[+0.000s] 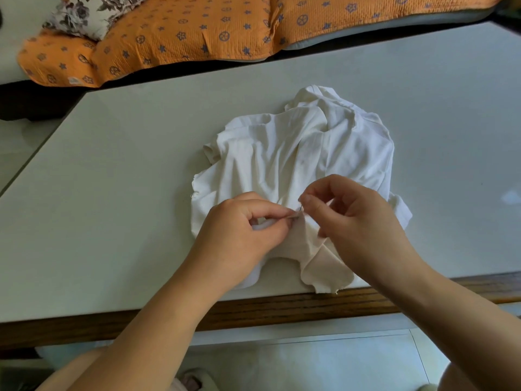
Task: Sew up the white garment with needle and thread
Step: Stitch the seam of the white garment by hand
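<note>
A crumpled white garment lies on the pale table, its near hem reaching the front edge. My left hand pinches a raised fold of the fabric between thumb and forefinger. My right hand is just to the right, its thumb and forefinger pinching a thin dark needle that stands at the fold. The two hands' fingertips almost meet. The thread is too fine to make out.
The table has a dark wooden front edge. Behind it an orange patterned quilt and a floral cushion lie on a seat. Pale floor tiles show below the table edge.
</note>
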